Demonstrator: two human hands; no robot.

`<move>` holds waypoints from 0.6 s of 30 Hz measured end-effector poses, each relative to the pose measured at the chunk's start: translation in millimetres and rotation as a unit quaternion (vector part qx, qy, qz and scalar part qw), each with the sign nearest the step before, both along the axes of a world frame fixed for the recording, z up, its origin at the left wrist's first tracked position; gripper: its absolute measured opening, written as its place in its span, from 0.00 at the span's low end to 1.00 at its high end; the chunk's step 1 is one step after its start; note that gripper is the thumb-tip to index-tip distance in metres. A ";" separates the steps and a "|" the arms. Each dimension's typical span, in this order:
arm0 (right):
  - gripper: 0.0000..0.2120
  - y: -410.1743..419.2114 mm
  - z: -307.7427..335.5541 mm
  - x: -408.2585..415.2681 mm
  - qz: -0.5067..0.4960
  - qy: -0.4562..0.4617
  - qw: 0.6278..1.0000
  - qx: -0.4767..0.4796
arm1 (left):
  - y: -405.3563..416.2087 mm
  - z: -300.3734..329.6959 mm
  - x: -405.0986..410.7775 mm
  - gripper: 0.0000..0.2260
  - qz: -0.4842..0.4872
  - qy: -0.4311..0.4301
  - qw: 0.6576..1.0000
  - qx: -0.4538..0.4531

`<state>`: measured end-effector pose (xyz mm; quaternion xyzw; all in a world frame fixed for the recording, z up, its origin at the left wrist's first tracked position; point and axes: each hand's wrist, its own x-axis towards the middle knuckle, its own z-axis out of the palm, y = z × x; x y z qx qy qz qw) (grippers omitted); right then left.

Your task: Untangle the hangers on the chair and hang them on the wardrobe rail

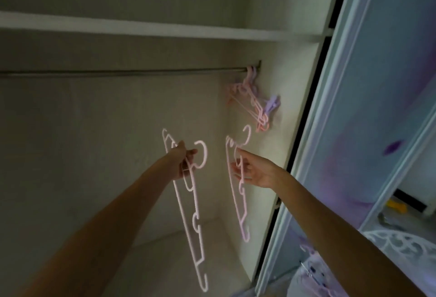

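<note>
Inside the wardrobe, my left hand (182, 161) grips a pale pink plastic hanger (188, 221) near its hook, the body hanging down and tilted. My right hand (252, 170) pinches a second pink hanger (240, 204) just below its hook, to the right of the first. Both are raised below the metal wardrobe rail (118, 71). Several pink hangers (251, 98) and a purple one (272, 104) hang bunched at the rail's right end against the side wall.
A white shelf (165, 28) runs above the rail. The sliding wardrobe door (368, 108) with a blue-purple pattern stands at the right. A white lattice chair back (405, 242) and more hangers (311, 266) show at the lower right.
</note>
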<state>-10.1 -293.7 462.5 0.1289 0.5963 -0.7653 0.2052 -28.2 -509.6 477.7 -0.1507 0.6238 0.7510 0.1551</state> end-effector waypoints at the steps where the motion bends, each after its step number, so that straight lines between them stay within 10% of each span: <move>1: 0.14 1.8 10.3 -9.9 0.008 0.013 1.000 0.000 | -0.9 5.6 -12.4 0.24 0.022 -0.006 0.999 0.025; 10: 0.14 13.7 102.7 -131.4 0.007 0.130 0.977 0.170 | 7.0 72.0 -107.7 0.22 0.068 0.021 0.993 0.099; 18: 0.15 -1.4 138.6 -236.4 -0.041 0.247 0.884 0.395 | 29.0 71.8 -176.2 0.19 0.095 0.037 0.976 0.191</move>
